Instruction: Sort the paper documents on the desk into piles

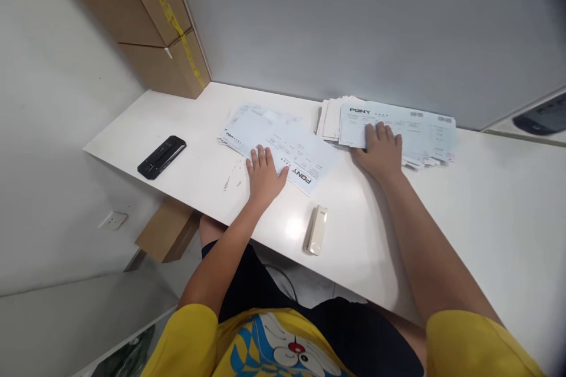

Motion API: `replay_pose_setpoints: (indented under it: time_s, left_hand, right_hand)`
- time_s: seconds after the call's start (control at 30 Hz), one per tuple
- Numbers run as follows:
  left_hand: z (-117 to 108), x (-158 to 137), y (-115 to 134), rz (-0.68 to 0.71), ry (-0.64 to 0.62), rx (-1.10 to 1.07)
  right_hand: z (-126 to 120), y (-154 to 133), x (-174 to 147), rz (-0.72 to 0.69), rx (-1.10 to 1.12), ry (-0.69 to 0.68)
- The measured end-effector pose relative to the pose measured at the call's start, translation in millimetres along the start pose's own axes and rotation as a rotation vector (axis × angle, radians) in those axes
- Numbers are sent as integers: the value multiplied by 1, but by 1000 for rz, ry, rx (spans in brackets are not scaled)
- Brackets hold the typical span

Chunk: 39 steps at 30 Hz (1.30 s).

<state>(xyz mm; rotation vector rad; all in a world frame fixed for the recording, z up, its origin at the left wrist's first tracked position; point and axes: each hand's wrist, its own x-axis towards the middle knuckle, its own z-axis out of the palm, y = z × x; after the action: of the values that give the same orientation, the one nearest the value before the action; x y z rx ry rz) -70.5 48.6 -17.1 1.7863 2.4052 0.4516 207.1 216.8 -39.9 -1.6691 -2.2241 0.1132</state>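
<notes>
My left hand (264, 174) lies flat, fingers spread, on the near edge of a small pile of light blue printed forms (283, 144) at the middle of the white table (186, 123). My right hand (381, 148) rests palm down on the front of a bigger, fanned stack of the same forms (415, 126) further right, by the grey wall. Neither hand grips a sheet; both press on top. A cream stapler (316, 230) lies near the table's front edge, between my arms.
A black phone-like device (161, 156) lies on the table's left end. Brown cardboard boxes (163, 29) are stacked in the back left corner. Another cardboard box (165, 230) sits under the table. A dark object (542, 118) shows at the far right.
</notes>
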Motion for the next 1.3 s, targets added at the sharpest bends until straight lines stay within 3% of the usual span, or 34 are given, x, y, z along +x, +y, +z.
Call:
replay_pose_setpoints:
  time_s: [0.17,0.3,0.5,0.6,0.7,0.8,0.93,1.03,1.17,1.3]
  left_hand:
    - [0,0,0,-9,-21,5]
    - [5,-3,-1,-14,-6,2]
    - [3,-7,-2,-18,35,-23]
    - [-11,-10,1,-70,70,-126]
    - [-21,-11,1,-224,221,-289]
    - [-23,-9,-3,-293,307,-500]
    - [-21,-6,-10,-299,297,-688]
    - [-19,-5,-13,-291,277,-658]
    - [-15,-3,-11,-210,218,-461]
    - [-11,-2,-9,-218,221,-278]
  right_hand:
    - [-8,-2,4,12,134,10]
    - [-13,-9,-3,-44,231,111]
    - [-11,-32,7,-21,117,153]
    - [-14,-56,-3,-54,139,238]
    - [-12,-78,-25,-38,173,298]
    - [-4,-91,-41,-48,127,208]
    - [4,-91,-43,-59,109,113]
    - [3,-92,-42,-31,99,66]
    - [1,-104,-45,17,88,-3]
    - [4,-104,-43,138,261,-9]
